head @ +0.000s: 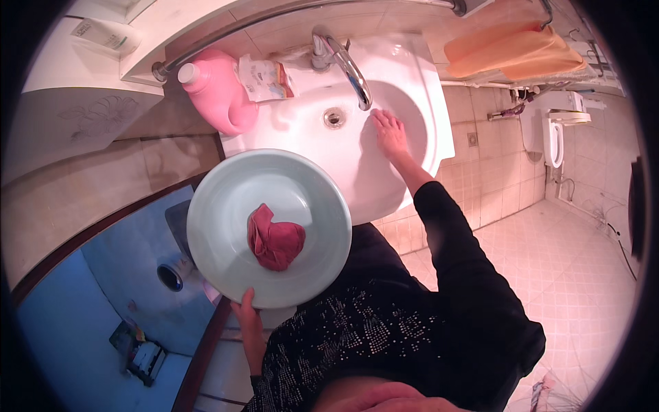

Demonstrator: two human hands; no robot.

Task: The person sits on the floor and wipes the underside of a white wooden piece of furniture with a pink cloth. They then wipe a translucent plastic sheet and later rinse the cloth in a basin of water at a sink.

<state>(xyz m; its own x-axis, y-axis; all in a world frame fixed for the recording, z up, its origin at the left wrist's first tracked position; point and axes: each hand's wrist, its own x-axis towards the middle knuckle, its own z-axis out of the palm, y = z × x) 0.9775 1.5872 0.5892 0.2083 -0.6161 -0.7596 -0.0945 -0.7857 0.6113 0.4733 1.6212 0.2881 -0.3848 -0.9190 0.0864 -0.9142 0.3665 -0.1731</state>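
My left hand (248,319) grips the near rim of a pale green plastic basin (221,257), its thumb over the edge. Inside the basin lies a crumpled dark red cloth (278,242). The basin is held over the front left edge of a white washbasin (329,170). My right hand (389,135) reaches into the washbasin bowl, palm down with the fingers a little apart, holding nothing. It is just below the spout of a chrome faucet (350,67). A metal drain (334,118) sits left of that hand. No water stream can be made out.
A pink detergent jug (219,92) and a printed plastic pouch (265,80) stand on the washbasin's left. Above runs a metal rail (288,18). Orange towels (509,54) hang at the upper right. A white toilet (556,134) is beyond, and a dark doorframe (103,226) borders the left.
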